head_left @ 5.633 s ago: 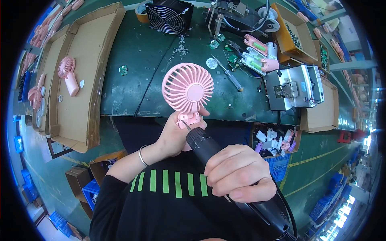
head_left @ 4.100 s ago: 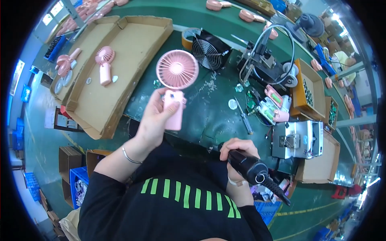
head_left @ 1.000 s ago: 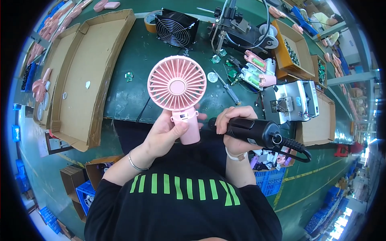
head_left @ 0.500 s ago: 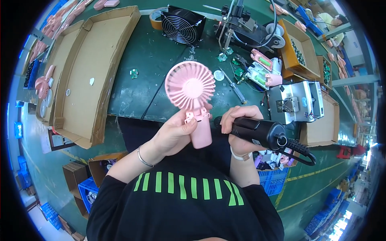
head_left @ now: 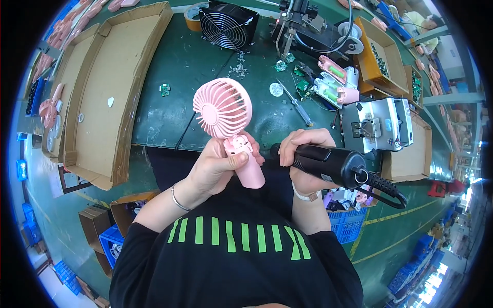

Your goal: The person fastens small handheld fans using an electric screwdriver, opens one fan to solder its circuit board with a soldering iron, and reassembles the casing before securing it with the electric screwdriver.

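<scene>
My left hand (head_left: 215,163) is closed round the handle of a pink handheld fan (head_left: 224,110), thumb across its front. The fan's round ribbed head tilts to the left above the hand. Closed around a black electric screwdriver (head_left: 328,165) is my right hand (head_left: 308,149); the tool lies nearly level, its thick cord and metal ring at the right end. Its working tip points left, partly hidden by my fingers and dark against the clothing. The tool and the fan are apart. Small screws (head_left: 239,68) lie scattered on the green bench (head_left: 164,120) beyond the fan.
A black cooling fan (head_left: 228,25) and a tape roll (head_left: 193,19) stand at the back. Long cardboard trays (head_left: 110,97) line the left. To the right are a thin screwdriver (head_left: 299,107), open fan housings (head_left: 328,88), a solder spool (head_left: 351,38) and a grey machine (head_left: 377,126).
The pink fan has moved slightly left and turned, so its head now faces more to the left. My right hand keeps the electric screwdriver in nearly the same place.
</scene>
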